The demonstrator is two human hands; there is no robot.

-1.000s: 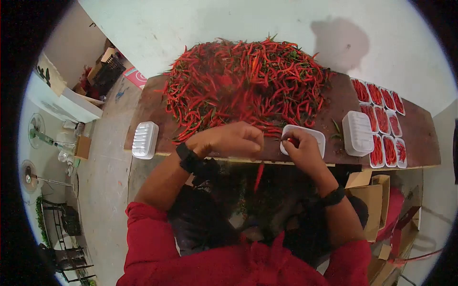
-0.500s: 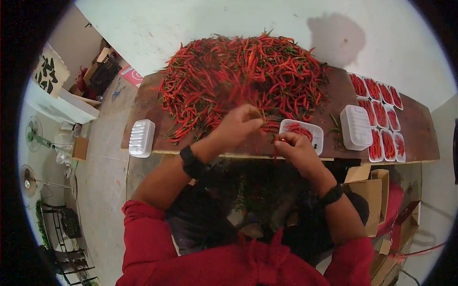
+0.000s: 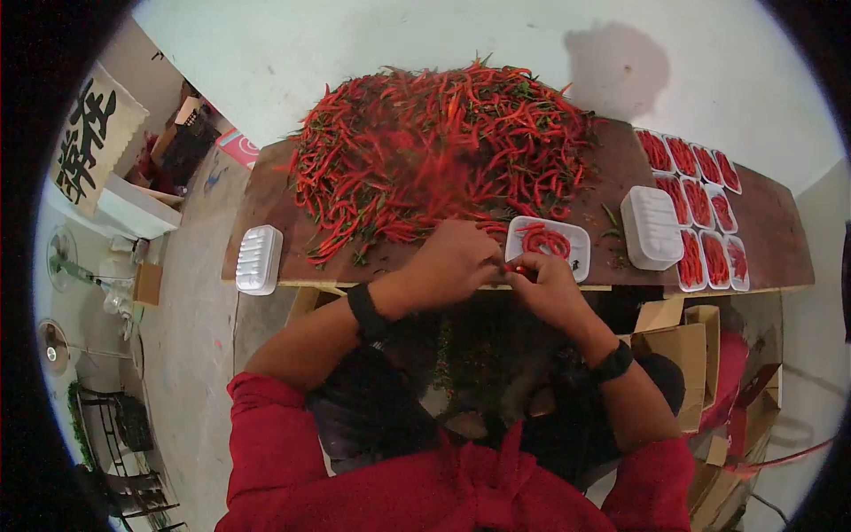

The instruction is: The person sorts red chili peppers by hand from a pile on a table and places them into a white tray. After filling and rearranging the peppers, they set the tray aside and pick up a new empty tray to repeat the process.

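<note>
Just in front of the table's near edge, my left hand [image 3: 454, 268] and my right hand [image 3: 551, 291] meet with fingers pinched. A red chili pepper [image 3: 514, 268] shows between them; the right fingers grip it, and the left fingertips close at its other end. Directly beyond the hands, a white foam tray [image 3: 581, 239] holds several curved red chilies [image 3: 542, 239] and has a small dark patch at its right corner. A large heap of red chilies with green stems [image 3: 443, 142] lies farther back, close to the left hand.
A stack of white trays [image 3: 651, 226] stands right of the working tray, with filled chili trays [image 3: 705, 208] in rows beyond it. Another tray stack [image 3: 260, 259] sits at the table's left end. Open cardboard boxes [image 3: 678, 350] are below the right side. A wall rises behind the table [image 3: 620, 160].
My left hand has moved down and right from near the heap to meet my right hand. The right hand has shifted slightly down, still holding a red chili.
</note>
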